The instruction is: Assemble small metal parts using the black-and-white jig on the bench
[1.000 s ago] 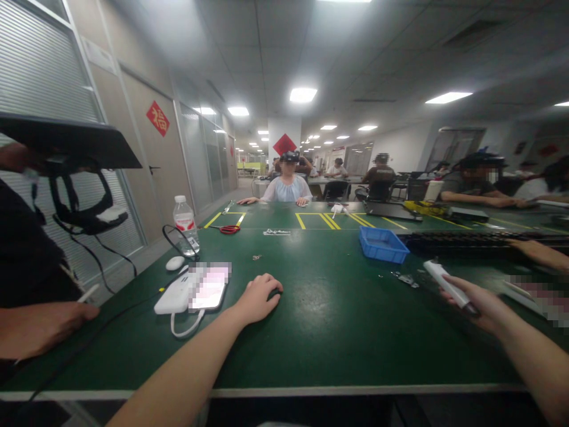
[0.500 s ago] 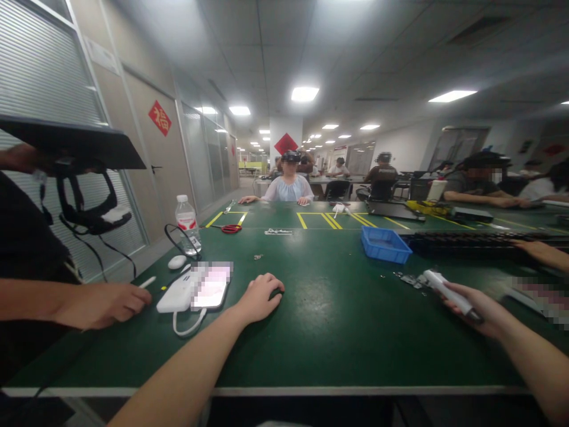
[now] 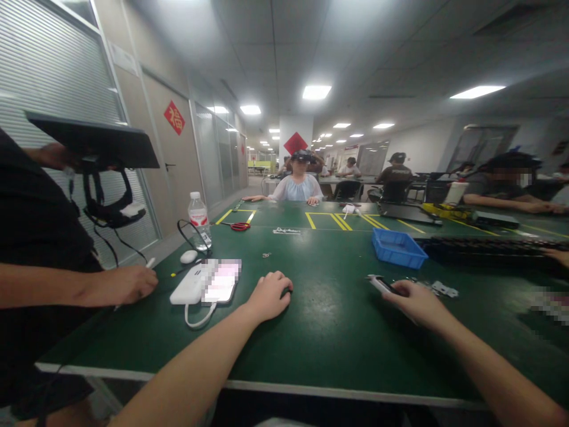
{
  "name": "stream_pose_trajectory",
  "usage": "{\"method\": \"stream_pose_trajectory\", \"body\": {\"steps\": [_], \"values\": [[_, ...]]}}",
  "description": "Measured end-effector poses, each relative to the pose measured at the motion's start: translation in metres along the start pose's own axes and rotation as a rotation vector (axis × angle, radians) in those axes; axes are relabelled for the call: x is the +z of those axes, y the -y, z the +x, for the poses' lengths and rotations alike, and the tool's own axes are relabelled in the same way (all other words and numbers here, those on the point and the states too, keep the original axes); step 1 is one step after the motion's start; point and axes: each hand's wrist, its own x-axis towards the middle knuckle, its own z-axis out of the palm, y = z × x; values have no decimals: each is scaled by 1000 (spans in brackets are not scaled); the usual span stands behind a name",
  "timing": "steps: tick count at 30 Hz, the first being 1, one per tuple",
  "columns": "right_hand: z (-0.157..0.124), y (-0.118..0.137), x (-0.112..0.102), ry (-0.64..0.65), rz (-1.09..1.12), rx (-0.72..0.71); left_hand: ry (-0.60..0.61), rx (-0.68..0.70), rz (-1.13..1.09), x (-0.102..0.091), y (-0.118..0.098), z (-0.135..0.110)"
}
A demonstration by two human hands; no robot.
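My left hand (image 3: 270, 298) rests on the green table with its fingers curled. A dark patch shows between thumb and fingers, and I cannot make out what it is. My right hand (image 3: 418, 302) is closed around a long white-and-dark handheld tool (image 3: 381, 284), held just above the table and pointing left. Its exact kind is unclear. Several small silver metal pieces (image 3: 444, 289) lie just beyond the right hand. A blue plastic tray (image 3: 400, 252) stands further back.
On the left are a phone (image 3: 222, 281), a white power bank (image 3: 189, 284) with a cable, and a water bottle (image 3: 200, 222). Red-handled scissors (image 3: 240, 226) lie further back. A co-worker's hand (image 3: 133, 284) with a white pen-like stick reaches in from the left.
My right hand has swung left with the tool, past the silver pieces, and turned it more palm-down. The left hand keeps its pose. The view has shifted slightly.
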Motion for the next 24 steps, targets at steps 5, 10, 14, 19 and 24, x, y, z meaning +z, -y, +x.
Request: {"method": "stream_pose_trajectory", "body": {"steps": [5, 10, 14, 19, 24], "values": [[-19, 67, 46, 161, -127, -133, -8, 33, -6, -1, -4, -1], [-29, 117, 74, 125, -119, -318, -70, 127, -119, 2, -4, 0], [-36, 139, 89, 123, 29, -406, -61, 150, -156, 6, -2, 2], [-36, 132, 87, 343, 296, -520, 8, 178, -149, 9, 0, 4], [-4, 61, 59, 85, 236, -374, 22, 191, -182, 9, 1, 4]]}}
